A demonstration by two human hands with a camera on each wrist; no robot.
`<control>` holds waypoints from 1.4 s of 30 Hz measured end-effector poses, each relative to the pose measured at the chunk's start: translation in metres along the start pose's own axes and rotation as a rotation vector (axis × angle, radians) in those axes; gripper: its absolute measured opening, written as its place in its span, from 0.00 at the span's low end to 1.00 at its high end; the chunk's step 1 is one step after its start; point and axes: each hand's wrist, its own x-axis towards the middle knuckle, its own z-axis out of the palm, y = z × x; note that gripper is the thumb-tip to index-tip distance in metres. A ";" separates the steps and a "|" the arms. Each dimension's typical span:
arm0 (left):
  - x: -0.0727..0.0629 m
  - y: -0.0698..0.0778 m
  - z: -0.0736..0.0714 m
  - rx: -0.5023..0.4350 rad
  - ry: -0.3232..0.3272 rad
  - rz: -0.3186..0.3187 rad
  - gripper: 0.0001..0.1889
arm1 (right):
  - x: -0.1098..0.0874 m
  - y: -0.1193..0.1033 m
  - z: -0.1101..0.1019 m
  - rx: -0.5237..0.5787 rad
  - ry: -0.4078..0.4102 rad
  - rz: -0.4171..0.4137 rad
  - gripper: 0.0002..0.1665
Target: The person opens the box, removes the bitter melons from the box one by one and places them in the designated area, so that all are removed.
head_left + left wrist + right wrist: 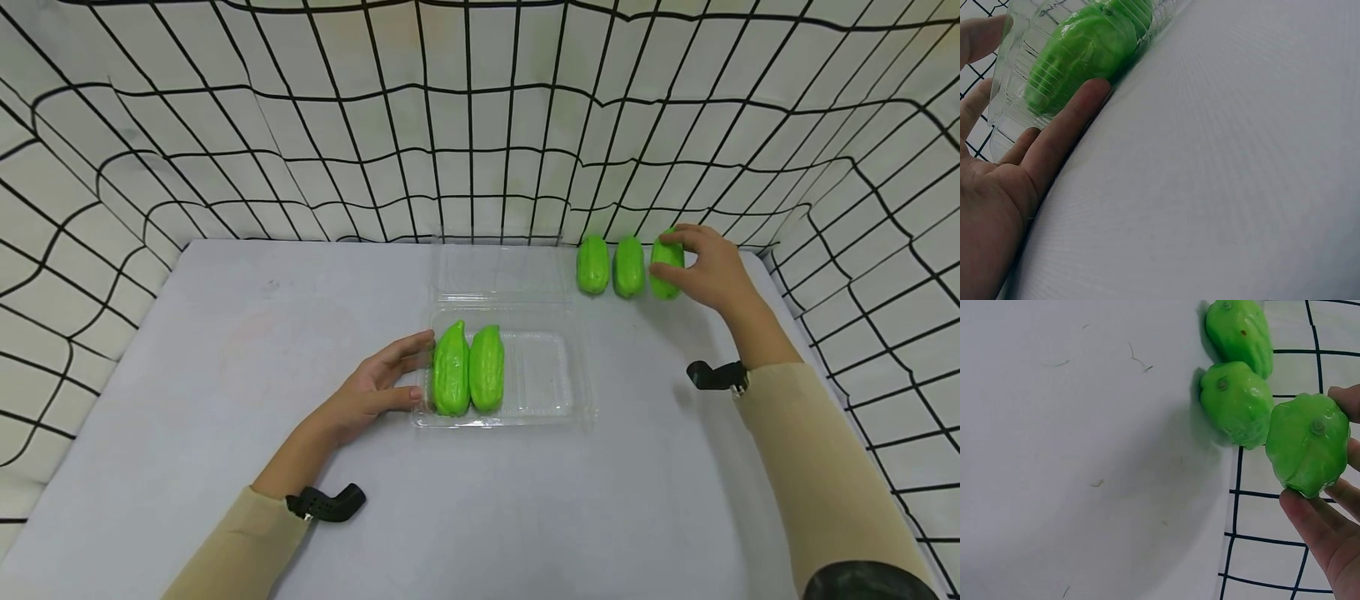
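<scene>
A clear plastic clamshell box [536, 375] lies with its lid [495, 273] folded back. Two ridged green bitter melons [452, 371] [487, 368] lie side by side in its left part. My left hand [378, 387] touches the box's left side with fairly straight fingers and thumb; in the left wrist view, a finger [1063, 134] rests along the clear wall beside a bitter melon [1082, 56]. At the back right, my right hand [708, 267] pinches a bitter melon [1309, 444] between thumb and fingers. Two more bitter melons [593, 265] [628, 267] lie to its left.
A black wire grid [491, 125] stands behind the white table [247, 350] and along both sides. The row of bitter melons is close to the table's back edge, near the right-hand grid [862, 292]. Small fibres [1097, 483] dot the table surface.
</scene>
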 end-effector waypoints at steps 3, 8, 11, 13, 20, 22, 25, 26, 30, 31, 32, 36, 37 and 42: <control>-0.001 0.000 0.000 -0.003 -0.002 -0.001 0.40 | 0.002 0.004 0.002 -0.003 -0.009 0.018 0.34; -0.001 -0.001 0.000 -0.008 -0.003 0.000 0.41 | 0.007 0.012 0.008 -0.005 -0.010 0.030 0.34; -0.001 -0.001 0.000 -0.014 -0.006 0.002 0.41 | 0.010 0.014 0.012 -0.015 -0.011 0.029 0.34; 0.000 -0.002 -0.001 -0.018 -0.010 0.004 0.41 | 0.013 0.015 0.013 -0.023 -0.010 0.024 0.33; 0.003 -0.003 -0.002 -0.013 -0.016 0.015 0.41 | 0.020 0.013 0.013 -0.040 -0.021 0.035 0.33; 0.003 -0.003 -0.002 -0.013 -0.017 0.015 0.41 | 0.021 0.013 0.013 -0.043 -0.027 0.044 0.34; 0.003 -0.003 -0.002 -0.013 -0.017 0.014 0.41 | 0.022 0.014 0.012 -0.047 -0.036 0.054 0.34; 0.003 -0.003 -0.002 -0.012 -0.017 0.014 0.41 | 0.022 0.015 0.012 -0.048 -0.037 0.059 0.34; 0.003 -0.002 -0.002 -0.008 -0.015 0.015 0.41 | 0.025 0.019 0.014 -0.058 -0.045 0.076 0.34; 0.003 -0.003 -0.002 -0.007 -0.014 0.016 0.41 | 0.025 0.020 0.014 -0.061 -0.046 0.080 0.34; 0.003 -0.003 -0.002 -0.007 -0.013 0.015 0.41 | 0.026 0.021 0.015 -0.065 -0.049 0.084 0.34; 0.002 -0.004 -0.003 -0.012 -0.013 0.014 0.41 | 0.028 0.024 0.018 -0.070 -0.056 0.091 0.34; 0.002 -0.004 -0.002 -0.013 -0.013 0.013 0.41 | 0.028 0.025 0.019 -0.071 -0.057 0.091 0.34; 0.001 -0.003 -0.002 -0.010 -0.006 0.011 0.41 | 0.028 0.027 0.021 -0.071 -0.060 0.085 0.34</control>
